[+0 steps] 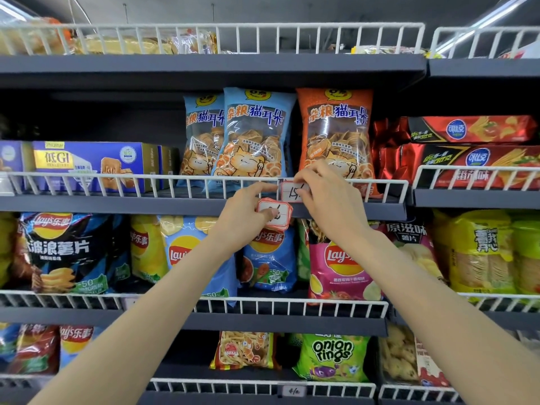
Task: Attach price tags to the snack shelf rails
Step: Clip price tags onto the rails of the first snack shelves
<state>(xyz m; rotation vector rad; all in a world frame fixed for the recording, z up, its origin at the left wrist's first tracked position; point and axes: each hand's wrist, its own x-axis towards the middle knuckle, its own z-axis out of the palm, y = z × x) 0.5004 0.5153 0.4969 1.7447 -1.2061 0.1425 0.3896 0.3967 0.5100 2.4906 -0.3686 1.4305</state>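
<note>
At rail, right hand pinching tag

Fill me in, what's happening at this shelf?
A person is tagging the snack shelves. The right hand pinches a red-bordered price tag against the white wire rail, just below the orange and blue snack bags. The left hand holds a small stack of spare tags under its thumb, its index finger touching the tag's left edge. Whether the tag is fixed yet is unclear.
</note>
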